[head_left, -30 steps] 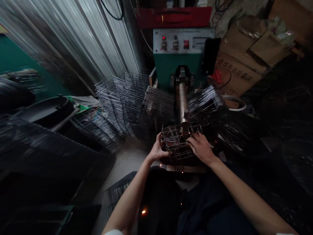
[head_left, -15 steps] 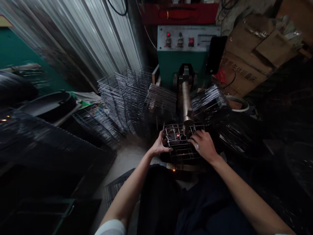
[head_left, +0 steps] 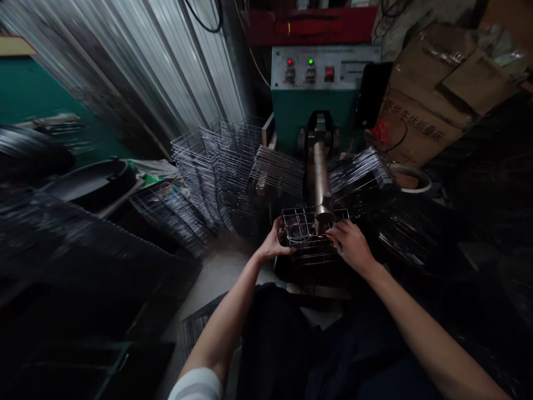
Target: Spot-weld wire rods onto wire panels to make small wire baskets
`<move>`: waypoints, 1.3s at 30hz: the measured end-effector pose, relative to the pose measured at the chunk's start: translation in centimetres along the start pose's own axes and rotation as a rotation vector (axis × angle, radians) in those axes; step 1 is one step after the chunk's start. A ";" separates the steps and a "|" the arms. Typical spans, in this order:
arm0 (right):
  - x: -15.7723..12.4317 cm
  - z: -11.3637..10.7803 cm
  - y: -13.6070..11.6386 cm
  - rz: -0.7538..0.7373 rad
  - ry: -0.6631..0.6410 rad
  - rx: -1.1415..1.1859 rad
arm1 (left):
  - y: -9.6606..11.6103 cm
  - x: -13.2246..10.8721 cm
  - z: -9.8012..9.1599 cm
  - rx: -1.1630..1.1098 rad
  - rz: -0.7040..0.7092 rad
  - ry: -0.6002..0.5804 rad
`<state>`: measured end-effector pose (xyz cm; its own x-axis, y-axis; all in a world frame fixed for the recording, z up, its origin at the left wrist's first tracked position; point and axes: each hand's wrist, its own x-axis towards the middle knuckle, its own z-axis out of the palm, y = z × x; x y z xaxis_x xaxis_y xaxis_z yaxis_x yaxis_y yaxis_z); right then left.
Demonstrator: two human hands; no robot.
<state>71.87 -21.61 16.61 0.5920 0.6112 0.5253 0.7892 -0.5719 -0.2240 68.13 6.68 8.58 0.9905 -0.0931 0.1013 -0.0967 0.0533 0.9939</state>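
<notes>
A welded wire basket [head_left: 306,243] sits beneath the round metal electrode rod [head_left: 322,183] of a spot welder [head_left: 314,100]. My left hand [head_left: 275,241] grips the basket's left side, thumb along the near edge and fingers around the far side. At the basket's right part, just beside the electrode's tip, my right hand [head_left: 352,244] is closed in a pinch. It seems to hold a small metal piece, mostly hidden by the fingers. An orange glow shows at the tip, by my right fingertips. On the welder's panel [head_left: 325,66] a red and a green lamp are lit.
Stacked wire grids [head_left: 208,172] stand left of the welder. More wire pieces [head_left: 277,169] lie beside the electrode, and a wire bundle [head_left: 358,172] is at its right. A cardboard box [head_left: 428,105] and a round tub [head_left: 410,179] are farther right. A black pan [head_left: 91,183] lies left.
The green lamp has come on. The electrode tip now sits lower against the basket near my right fingers, with an orange glow there. Scattered sparks are gone. The view has shifted slightly.
</notes>
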 end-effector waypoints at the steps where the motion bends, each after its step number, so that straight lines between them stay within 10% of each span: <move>1: -0.1 -0.3 -0.1 0.010 0.010 0.072 | -0.5 -0.1 -0.1 0.006 0.008 -0.008; 10: -4.6 -4.1 -2.2 0.543 0.025 0.843 | -4.8 -2.1 0.9 -0.031 -0.155 0.030; 20: -7.6 -7.2 -4.6 0.951 -0.136 1.353 | 1.7 -8.7 3.8 0.650 0.046 -0.064; 27: -7.3 -7.0 -5.7 0.552 -0.483 1.241 | 6.3 -6.8 9.1 1.035 -0.007 0.018; 33: -6.9 -3.8 -5.9 0.013 -0.281 0.367 | 7.9 -7.0 10.8 1.038 0.051 0.097; 39: -7.7 -2.2 -5.6 -0.179 -0.200 -0.053 | 8.8 -6.4 11.0 1.005 0.051 0.195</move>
<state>62.55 -24.36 15.62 0.4682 0.7982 0.3791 0.8778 -0.4692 -0.0961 59.83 -3.24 17.11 0.9729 0.0542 0.2246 -0.0875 -0.8133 0.5752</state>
